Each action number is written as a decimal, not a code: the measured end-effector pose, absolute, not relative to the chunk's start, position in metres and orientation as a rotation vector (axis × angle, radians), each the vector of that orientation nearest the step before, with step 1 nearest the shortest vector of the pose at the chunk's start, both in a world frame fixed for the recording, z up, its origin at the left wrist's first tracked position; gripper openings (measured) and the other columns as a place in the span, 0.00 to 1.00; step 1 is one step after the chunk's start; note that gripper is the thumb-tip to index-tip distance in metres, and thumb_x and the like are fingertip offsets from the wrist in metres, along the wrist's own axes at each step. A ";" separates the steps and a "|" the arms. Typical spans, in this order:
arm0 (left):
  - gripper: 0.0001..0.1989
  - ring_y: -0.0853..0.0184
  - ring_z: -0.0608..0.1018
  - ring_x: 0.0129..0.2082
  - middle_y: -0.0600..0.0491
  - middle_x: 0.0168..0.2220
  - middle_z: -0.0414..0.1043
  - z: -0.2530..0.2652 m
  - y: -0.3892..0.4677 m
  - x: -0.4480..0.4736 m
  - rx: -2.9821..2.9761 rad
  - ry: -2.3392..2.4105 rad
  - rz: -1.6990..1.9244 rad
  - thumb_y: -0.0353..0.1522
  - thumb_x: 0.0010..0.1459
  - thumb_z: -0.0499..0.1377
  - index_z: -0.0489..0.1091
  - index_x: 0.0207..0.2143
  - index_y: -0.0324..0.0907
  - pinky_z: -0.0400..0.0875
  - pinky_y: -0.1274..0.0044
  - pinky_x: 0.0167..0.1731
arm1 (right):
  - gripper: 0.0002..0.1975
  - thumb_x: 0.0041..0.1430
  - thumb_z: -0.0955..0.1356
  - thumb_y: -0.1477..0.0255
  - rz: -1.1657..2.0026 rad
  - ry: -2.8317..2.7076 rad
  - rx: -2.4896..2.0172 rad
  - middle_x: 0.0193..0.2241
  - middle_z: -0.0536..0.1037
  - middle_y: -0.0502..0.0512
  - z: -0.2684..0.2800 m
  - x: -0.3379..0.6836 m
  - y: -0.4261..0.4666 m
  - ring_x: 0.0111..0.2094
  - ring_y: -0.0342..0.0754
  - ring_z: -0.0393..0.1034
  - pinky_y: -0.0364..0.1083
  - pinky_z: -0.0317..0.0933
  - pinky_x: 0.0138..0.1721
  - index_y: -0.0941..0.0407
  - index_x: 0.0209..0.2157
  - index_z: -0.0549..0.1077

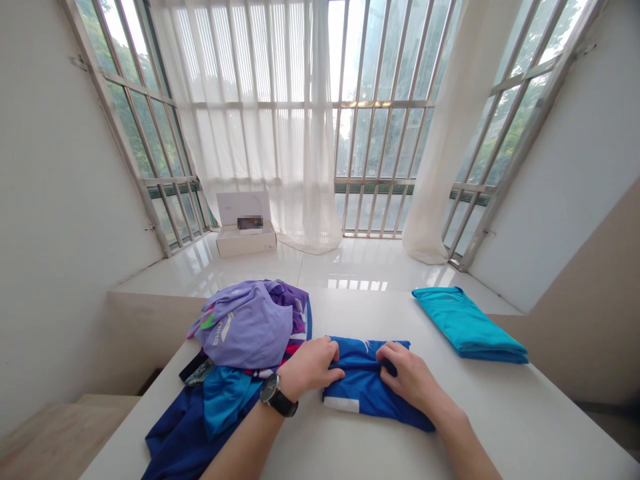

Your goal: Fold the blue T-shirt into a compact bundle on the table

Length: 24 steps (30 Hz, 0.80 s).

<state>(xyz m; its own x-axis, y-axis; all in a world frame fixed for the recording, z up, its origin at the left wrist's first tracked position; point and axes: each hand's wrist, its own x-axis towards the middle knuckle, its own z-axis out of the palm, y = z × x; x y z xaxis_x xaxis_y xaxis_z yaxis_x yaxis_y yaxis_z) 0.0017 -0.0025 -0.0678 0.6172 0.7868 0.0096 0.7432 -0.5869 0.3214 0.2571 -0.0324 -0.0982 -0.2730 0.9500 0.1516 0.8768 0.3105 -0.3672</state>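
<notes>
Both hands, left hand [309, 368] and right hand [407, 375], pinched the blue shirt [367, 393] beside the clothes pile [240, 347]; keeping that fold edge level looked key.

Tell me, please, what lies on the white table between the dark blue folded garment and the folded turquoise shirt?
Nothing: the head view shows only bare white table between them.

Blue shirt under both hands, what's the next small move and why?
Probably carry the blue shirt over onto the folded teal shirt. Left hand and right hand pinch its folded edge; it already looks compact, and that teal one lies folded to the right.
</notes>
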 end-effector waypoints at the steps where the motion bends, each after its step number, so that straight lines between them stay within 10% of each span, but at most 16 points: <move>1: 0.10 0.62 0.76 0.35 0.52 0.38 0.73 -0.068 -0.003 0.002 2.551 1.250 0.215 0.40 0.57 0.62 0.69 0.36 0.44 0.66 0.75 0.33 | 0.10 0.56 0.61 0.76 0.301 -2.248 -1.625 0.38 0.75 0.54 -0.098 0.257 -0.033 0.39 0.49 0.71 0.48 0.64 0.42 0.52 0.36 0.71; 19: 0.11 0.62 0.75 0.36 0.52 0.38 0.73 -0.065 -0.003 0.001 2.529 1.265 0.206 0.38 0.54 0.64 0.69 0.37 0.44 0.67 0.75 0.34 | 0.07 0.53 0.63 0.75 0.482 -2.189 -1.581 0.36 0.75 0.50 -0.100 0.270 -0.032 0.38 0.48 0.70 0.47 0.63 0.43 0.51 0.34 0.70; 24: 0.13 0.57 0.74 0.46 0.49 0.42 0.74 -0.058 -0.010 0.013 2.705 1.201 0.345 0.42 0.57 0.64 0.71 0.40 0.44 0.68 0.69 0.47 | 0.08 0.52 0.63 0.76 0.496 -2.182 -1.571 0.36 0.75 0.51 -0.104 0.271 -0.030 0.39 0.48 0.69 0.47 0.63 0.43 0.52 0.34 0.69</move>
<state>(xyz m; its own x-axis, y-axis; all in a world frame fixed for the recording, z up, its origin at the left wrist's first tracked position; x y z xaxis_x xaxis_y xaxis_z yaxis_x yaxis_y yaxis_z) 0.0135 -0.0097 -0.0579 0.6505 0.7457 0.1441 0.7083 -0.6642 0.2391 0.2705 -0.0299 -0.1037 -0.2851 0.9514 0.1167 0.8077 0.3040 -0.5052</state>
